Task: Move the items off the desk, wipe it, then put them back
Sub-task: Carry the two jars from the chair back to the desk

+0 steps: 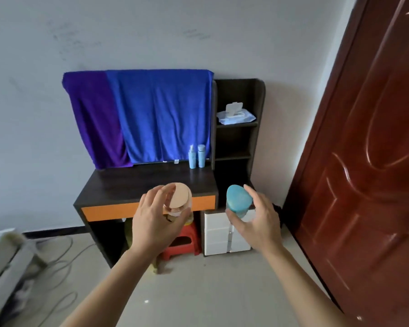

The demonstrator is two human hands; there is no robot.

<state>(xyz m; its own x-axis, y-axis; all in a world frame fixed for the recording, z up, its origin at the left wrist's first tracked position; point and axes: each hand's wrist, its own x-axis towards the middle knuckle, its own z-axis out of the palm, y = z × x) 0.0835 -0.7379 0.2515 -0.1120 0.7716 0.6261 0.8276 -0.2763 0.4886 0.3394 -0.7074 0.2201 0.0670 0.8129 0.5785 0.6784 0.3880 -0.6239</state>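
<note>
My left hand [151, 223] grips a jar with a rose-gold lid [178, 197], held up in front of the dark desk [137, 182]. In my right hand [257, 218] is a bottle with a teal cap [237, 197], fingers curled round it, near the desk's right end. Two light blue bottles [196, 156] stand upright at the back right of the desk top. Both hands hover in the air short of the desk's orange front edge [109, 210].
Blue and purple towels [139, 114] hang over the desk's back. A dark shelf unit [237, 128] on the right holds a wet-wipes pack [235, 115]. Under the desk are a red stool [182, 241] and white drawers [222, 232]. A brown door [364, 161] stands right; cables [62, 258] lie left.
</note>
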